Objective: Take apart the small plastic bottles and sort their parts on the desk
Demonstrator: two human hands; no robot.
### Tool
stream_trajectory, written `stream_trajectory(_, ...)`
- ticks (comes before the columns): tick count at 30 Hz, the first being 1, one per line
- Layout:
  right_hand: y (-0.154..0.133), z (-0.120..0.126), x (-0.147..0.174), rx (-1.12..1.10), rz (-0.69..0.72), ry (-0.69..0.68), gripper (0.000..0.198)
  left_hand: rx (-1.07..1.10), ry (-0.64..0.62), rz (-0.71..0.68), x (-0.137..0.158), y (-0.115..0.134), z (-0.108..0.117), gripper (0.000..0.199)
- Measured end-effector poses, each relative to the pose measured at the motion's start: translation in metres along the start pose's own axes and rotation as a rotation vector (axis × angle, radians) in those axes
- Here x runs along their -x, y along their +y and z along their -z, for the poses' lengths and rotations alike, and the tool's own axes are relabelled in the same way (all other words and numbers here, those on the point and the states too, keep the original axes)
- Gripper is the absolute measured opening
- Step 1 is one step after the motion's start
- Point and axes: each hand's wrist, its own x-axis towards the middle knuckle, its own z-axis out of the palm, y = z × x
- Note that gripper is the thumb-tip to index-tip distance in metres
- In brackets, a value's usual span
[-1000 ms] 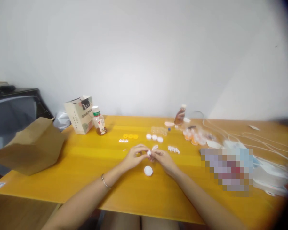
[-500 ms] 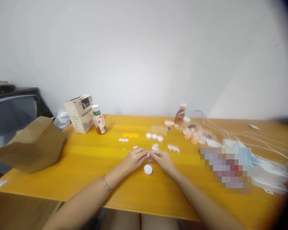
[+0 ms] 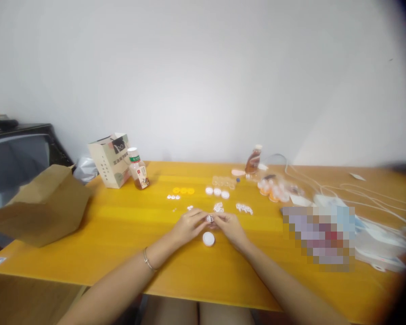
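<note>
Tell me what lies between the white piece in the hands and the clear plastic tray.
In the head view: a cluster of small white parts, then, farther back, three round white discs.

Small white piece [image 3: 209, 219] between left hand [image 3: 191, 225] and right hand [image 3: 230, 226]: partly covered by them, too small to identify. Pixelated patch [image 3: 320, 239] at right masks what lies there; white cables [image 3: 368, 198] blurred. Brown paper bag [image 3: 50, 205] cut by left edge, forearms [image 3: 122, 267] by bottom, carton [image 3: 112, 164] lettering too soft to read.
</note>
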Motion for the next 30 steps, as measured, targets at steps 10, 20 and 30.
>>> stream_trajectory(10, 0.002, 0.003, -0.003, -0.064, -0.019, -0.005, 0.024, 0.197, 0.021, 0.162, 0.001, 0.0, 0.001, 0.022)
stream_trajectory(20, 0.002, -0.002, -0.002, 0.06, 0.065, 0.092, 0.025, -0.066, 0.014, -0.06, 0.002, -0.001, -0.003, 0.019)
stream_trajectory(30, 0.005, 0.043, -0.021, 0.485, 0.168, 0.329, 0.026, -0.043, 0.137, -0.032, 0.006, -0.007, -0.001, 0.024)
